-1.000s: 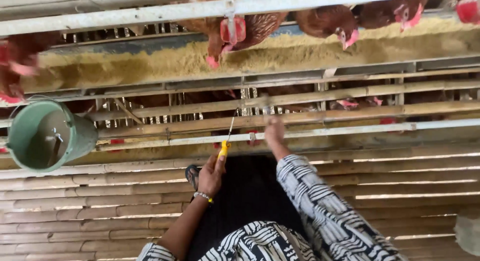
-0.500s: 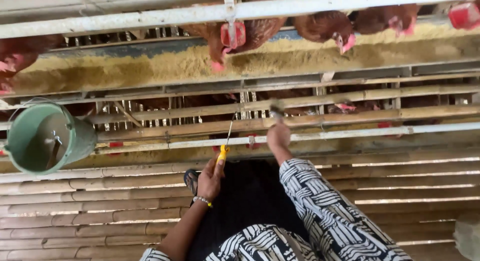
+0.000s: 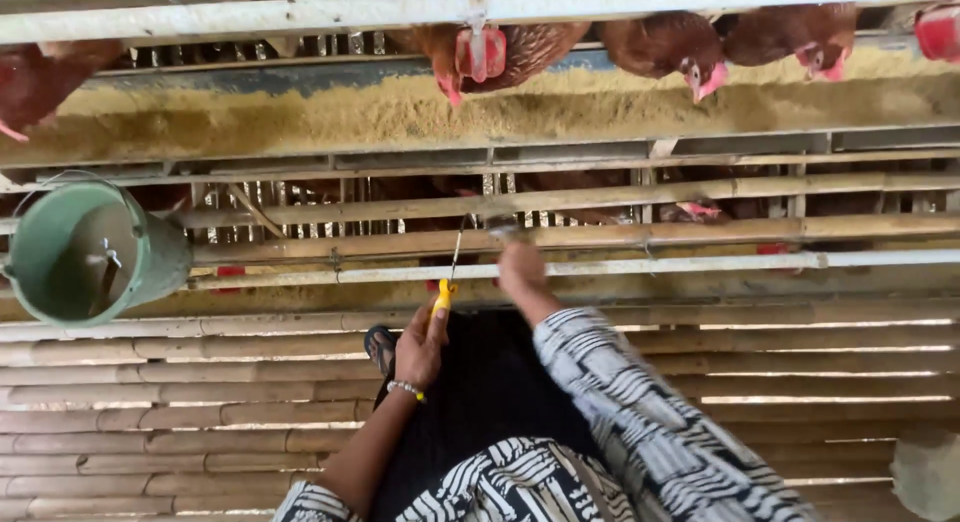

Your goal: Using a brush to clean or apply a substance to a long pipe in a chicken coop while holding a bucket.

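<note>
- Screwdriver (image 3: 447, 282): yellow handle in your fist, thin shaft angled up so its tip meets the bamboo rail (image 3: 700, 232) of the cage front, just left of your other hand.
- Left hand (image 3: 420, 350): closed firmly around the handle, a bead bracelet (image 3: 405, 388) at the wrist; the low grip keeps the shaft in line with the rail.
- Right hand (image 3: 520, 267): raised to the same rail beside the tip, seemingly steadying a small grey piece; whether the fingers pinch it or merely rest, you cannot tell.
- Feed trough (image 3: 300, 117): runs above the rails, filled with tan meal, within reach of the brown hens (image 3: 520, 47).
- Green bucket (image 3: 85, 252): hangs at left, mouth towards you.
- Bamboo slat floor (image 3: 150, 412): lies beneath your legs.
</note>
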